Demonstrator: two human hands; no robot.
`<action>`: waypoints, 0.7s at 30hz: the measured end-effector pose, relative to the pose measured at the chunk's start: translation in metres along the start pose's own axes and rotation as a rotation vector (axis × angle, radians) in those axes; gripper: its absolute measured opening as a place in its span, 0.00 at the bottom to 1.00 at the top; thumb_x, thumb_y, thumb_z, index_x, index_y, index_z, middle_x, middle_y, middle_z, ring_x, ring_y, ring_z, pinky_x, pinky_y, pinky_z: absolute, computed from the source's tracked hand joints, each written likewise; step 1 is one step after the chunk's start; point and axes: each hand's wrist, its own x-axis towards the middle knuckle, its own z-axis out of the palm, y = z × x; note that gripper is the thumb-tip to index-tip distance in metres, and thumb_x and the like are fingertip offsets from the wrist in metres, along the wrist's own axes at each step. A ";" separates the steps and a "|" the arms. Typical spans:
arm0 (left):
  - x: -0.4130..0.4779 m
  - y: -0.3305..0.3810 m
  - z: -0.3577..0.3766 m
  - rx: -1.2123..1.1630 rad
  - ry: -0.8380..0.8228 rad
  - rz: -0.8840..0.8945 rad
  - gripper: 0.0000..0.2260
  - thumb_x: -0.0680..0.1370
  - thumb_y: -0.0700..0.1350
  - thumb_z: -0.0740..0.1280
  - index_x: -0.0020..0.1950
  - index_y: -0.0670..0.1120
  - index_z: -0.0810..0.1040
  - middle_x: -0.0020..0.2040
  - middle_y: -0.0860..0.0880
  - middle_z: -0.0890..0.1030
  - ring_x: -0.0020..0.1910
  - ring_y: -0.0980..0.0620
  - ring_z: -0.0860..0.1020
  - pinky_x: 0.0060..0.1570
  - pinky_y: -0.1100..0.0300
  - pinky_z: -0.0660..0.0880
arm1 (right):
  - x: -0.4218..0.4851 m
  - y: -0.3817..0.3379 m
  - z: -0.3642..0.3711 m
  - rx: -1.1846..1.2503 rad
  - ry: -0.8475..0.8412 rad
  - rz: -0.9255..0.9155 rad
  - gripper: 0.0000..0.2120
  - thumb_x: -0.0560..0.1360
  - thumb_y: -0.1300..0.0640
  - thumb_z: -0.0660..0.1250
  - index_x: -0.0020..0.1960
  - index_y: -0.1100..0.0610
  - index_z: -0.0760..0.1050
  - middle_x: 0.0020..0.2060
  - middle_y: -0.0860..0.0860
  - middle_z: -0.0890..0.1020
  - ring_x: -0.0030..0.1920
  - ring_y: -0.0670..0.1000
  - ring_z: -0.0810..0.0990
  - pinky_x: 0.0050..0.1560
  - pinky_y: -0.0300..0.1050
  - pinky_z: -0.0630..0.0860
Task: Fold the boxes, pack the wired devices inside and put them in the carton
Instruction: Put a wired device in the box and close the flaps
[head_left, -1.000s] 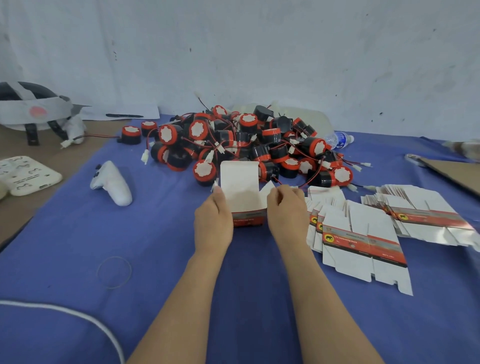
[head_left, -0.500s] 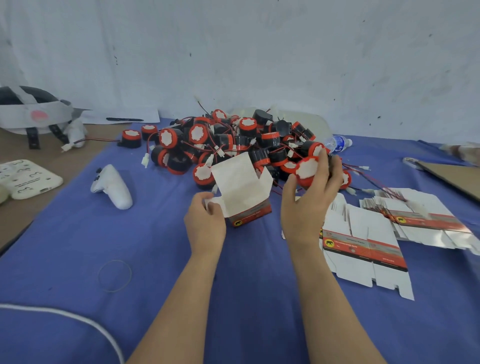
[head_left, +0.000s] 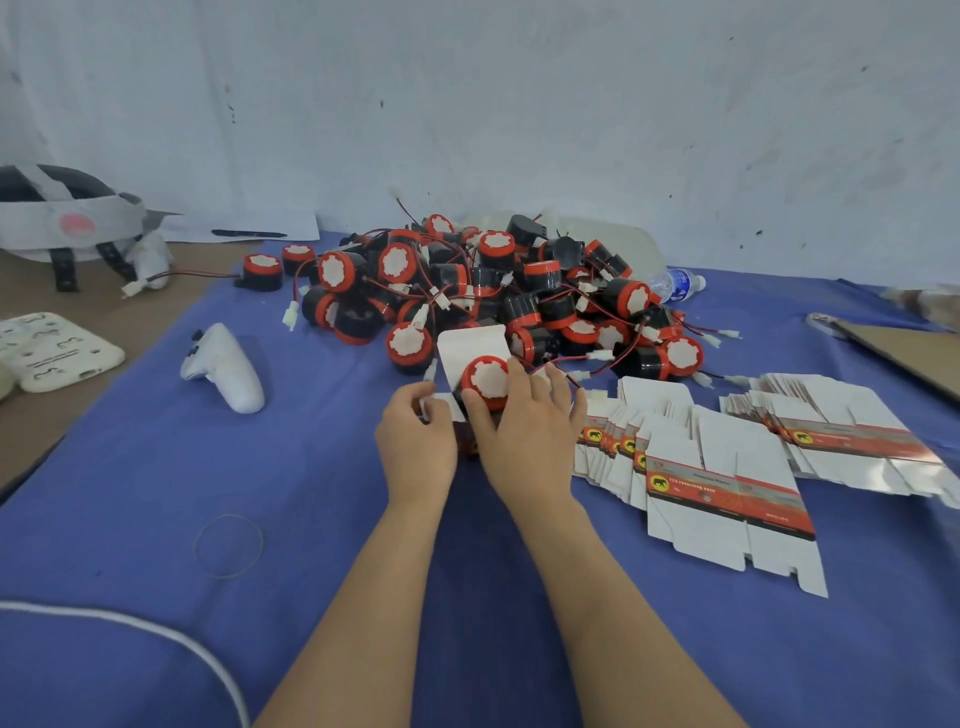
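Note:
My left hand (head_left: 415, 447) holds a small white folded box (head_left: 467, 353) by its side flap, the lid flap standing open toward the back. My right hand (head_left: 524, 436) grips a red-and-black round wired device (head_left: 485, 378) at the box's open top, its red and black wire trailing right. A pile of the same devices (head_left: 498, 291) lies just behind. Flat unfolded boxes (head_left: 722, 483) with red printed bands are fanned out to the right of my hands.
A white game controller (head_left: 223, 366) lies left of the pile, a rubber band (head_left: 228, 544) in front of it. A brown cardboard carton edge (head_left: 904, 351) is at the far right, a water bottle (head_left: 675, 283) behind the pile, a white cable (head_left: 130, 623) at lower left.
My right hand took a device from the pile and brought it down to the box's opening. My left hand stood the box upright again and keeps holding it.

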 end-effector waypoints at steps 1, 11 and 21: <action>0.000 0.000 0.000 -0.009 -0.004 -0.005 0.13 0.81 0.40 0.59 0.65 0.43 0.75 0.60 0.47 0.78 0.54 0.53 0.75 0.49 0.62 0.72 | 0.000 0.000 -0.002 0.015 0.025 -0.006 0.30 0.78 0.37 0.56 0.73 0.54 0.64 0.68 0.53 0.72 0.75 0.54 0.55 0.73 0.55 0.43; -0.006 0.000 0.003 0.083 0.010 0.120 0.13 0.81 0.40 0.59 0.65 0.44 0.75 0.57 0.46 0.80 0.49 0.54 0.75 0.40 0.71 0.71 | 0.008 0.004 -0.013 -0.052 0.022 0.068 0.24 0.72 0.37 0.61 0.55 0.55 0.76 0.55 0.51 0.79 0.62 0.54 0.68 0.67 0.55 0.57; -0.011 0.004 0.005 0.081 0.000 0.142 0.15 0.82 0.40 0.58 0.67 0.43 0.74 0.60 0.44 0.79 0.58 0.47 0.77 0.57 0.51 0.76 | 0.006 0.004 -0.014 0.064 0.132 -0.009 0.24 0.73 0.42 0.63 0.64 0.54 0.73 0.58 0.51 0.79 0.69 0.53 0.65 0.70 0.53 0.49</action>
